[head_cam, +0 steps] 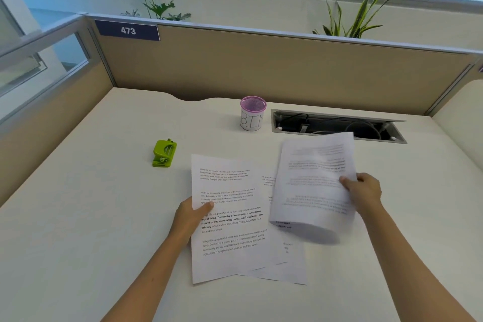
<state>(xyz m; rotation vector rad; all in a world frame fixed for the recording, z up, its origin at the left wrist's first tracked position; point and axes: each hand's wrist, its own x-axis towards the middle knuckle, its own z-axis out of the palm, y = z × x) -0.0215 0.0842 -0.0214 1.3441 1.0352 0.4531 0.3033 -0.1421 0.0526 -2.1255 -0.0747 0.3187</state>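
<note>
Lifted sheet point(313, 180) curls in the air above the tabletop point(78, 217), right of its middle, pinched at its right edge by the right hand point(364, 192). The left hand point(190, 218) pinches the flat sheet point(230, 243) at its left edge. Best lowered slowly, corners matched.

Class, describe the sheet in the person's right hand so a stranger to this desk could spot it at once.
On the pale desk, find the dark cable slot near the back edge. Just in front of it, the right hand pinches a printed sheet by its edge. Unlike the sheets lying flat beside it, this one is lifted, curled and blurred.
</note>
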